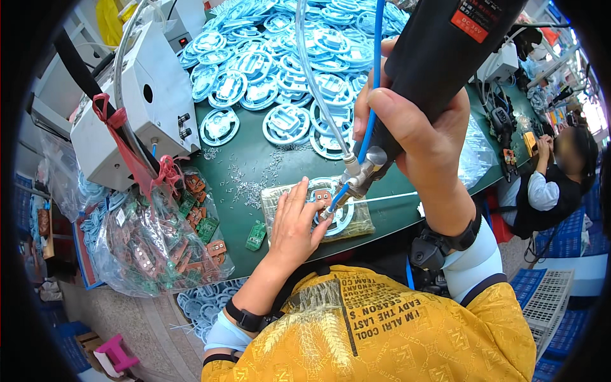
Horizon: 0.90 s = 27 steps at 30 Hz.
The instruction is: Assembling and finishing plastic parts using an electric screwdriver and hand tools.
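I look down on a dark green flat-topped table point(251, 132) filling the middle of a crowded workroom, with a seated co-worker point(560, 175) at its right. A big heap of pale blue plastic rings point(286, 57) covers the far side; a white metal box-shaped machine point(121, 105) stands at the left, above a clear plastic bag of red and green parts point(149, 245).

The near edge runs close to the yellow-shirted torso. Green surface shows between the heap and the work, and right of it toward a crumpled clear plastic sheet point(477, 149). Scattered small silvery screws point(248, 191) lie left of the work.

My right hand point(426, 124) grips a thick black cylindrical power screwdriver point(423, 63), slanting down-left. My left hand point(291, 223) lies palm down, fingers outstretched, over a single pale blue ring point(345, 219) on a clear plastic packet point(364, 223), its fingertips beside a small red-brown part point(323, 196) and the driver's tip.
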Available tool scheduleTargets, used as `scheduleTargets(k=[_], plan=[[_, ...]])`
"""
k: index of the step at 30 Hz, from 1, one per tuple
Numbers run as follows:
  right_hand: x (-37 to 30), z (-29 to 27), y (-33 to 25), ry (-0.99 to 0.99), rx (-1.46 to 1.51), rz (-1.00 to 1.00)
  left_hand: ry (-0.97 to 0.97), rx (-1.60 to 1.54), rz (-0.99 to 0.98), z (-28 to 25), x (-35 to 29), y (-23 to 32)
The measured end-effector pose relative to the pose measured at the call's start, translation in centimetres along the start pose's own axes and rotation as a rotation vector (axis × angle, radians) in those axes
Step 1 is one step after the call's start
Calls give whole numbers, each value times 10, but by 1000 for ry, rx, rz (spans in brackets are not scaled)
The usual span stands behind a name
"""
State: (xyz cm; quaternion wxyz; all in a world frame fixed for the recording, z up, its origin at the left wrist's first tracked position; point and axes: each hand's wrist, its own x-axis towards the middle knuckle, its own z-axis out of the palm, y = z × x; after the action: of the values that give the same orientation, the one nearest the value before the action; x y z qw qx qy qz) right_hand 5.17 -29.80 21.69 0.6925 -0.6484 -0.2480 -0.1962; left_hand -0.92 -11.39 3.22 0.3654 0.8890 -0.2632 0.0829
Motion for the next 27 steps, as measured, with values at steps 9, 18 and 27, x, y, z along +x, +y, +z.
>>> scheduleTargets(k=[9, 18, 27], plan=[[-11, 3, 8, 27, -17, -35, -18, -2, 11, 2, 0, -1], [11, 0, -23, 32, -12, 9, -122, 80, 11, -16, -11, 5], [18, 12, 0, 73, 17, -1, -188, 142, 53, -17, -19, 0]])
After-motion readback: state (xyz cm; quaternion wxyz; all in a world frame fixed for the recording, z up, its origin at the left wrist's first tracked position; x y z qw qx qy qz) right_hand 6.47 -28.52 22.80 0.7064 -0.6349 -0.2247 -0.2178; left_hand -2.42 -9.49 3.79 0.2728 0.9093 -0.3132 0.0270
